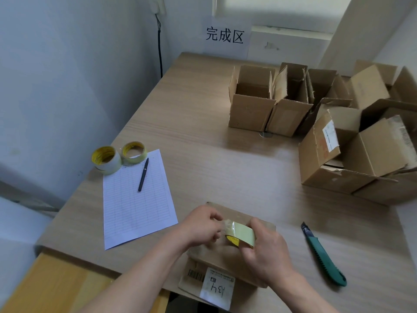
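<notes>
A closed cardboard box (225, 260) lies at the table's near edge, with a white label marked by hand and a barcode on its front flap. Above it my right hand (266, 251) grips a roll of pale yellow tape (241, 233). My left hand (203, 224) pinches the loose end of the tape at the roll's left side. Both hands hover over the box top.
A green utility knife (322, 256) lies right of the box. A lined sheet (135, 199) with a black pen (143, 175) and two tape rolls (106, 159) (134, 152) sit at left. Several open cardboard boxes (252, 100) stand at the back right. A wall sign (225, 36) hangs behind.
</notes>
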`<action>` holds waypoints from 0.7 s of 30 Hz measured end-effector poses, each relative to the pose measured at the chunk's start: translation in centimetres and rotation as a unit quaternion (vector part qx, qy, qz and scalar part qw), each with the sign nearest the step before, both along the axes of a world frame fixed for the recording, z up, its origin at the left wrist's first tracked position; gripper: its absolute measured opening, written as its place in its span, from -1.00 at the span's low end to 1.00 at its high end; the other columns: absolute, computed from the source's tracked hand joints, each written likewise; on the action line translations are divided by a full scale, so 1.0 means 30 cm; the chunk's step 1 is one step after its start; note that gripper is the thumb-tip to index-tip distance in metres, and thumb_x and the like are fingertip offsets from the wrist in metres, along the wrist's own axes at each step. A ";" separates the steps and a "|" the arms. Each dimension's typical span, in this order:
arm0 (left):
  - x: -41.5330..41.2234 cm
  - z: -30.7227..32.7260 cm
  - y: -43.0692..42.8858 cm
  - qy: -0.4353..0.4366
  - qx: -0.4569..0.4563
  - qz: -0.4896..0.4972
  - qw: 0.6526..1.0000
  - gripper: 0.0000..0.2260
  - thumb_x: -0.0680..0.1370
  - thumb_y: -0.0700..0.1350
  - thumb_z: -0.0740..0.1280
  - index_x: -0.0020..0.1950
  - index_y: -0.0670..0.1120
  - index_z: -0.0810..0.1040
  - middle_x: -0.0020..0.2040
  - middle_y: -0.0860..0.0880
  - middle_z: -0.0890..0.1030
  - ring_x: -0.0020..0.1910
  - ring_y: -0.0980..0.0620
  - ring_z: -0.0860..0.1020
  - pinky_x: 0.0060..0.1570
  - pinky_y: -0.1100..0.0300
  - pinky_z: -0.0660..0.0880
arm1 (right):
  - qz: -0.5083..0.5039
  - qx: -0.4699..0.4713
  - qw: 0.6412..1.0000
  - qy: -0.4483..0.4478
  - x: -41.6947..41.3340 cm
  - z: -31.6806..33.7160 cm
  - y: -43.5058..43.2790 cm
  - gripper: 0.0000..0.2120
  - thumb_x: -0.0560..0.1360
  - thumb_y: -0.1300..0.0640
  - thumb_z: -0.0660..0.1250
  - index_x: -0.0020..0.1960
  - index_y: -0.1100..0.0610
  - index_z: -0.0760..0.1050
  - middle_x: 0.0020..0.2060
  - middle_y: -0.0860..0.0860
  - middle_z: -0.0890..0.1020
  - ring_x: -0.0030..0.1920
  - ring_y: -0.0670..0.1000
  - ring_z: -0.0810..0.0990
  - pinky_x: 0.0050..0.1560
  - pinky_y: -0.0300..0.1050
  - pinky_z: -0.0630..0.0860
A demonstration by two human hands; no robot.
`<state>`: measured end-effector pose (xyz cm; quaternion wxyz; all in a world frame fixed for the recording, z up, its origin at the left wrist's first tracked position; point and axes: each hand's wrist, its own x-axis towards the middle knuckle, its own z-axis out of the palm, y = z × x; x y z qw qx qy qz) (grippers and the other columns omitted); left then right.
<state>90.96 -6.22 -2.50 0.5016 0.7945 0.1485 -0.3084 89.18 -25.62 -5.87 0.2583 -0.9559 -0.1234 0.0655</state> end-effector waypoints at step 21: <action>-0.071 -0.005 -0.020 -0.049 -0.140 0.133 0.980 -0.96 0.55 -0.18 0.41 -0.09 -0.12 0.64 -0.18 -0.11 0.65 -0.22 0.06 0.62 -0.31 0.25 0.46 | 0.001 -0.006 1.000 0.001 -0.004 -0.007 -0.001 -0.76 0.33 -0.03 0.30 -0.05 0.02 0.41 -0.24 0.02 0.62 -0.22 0.20 0.57 -0.30 0.03 0.41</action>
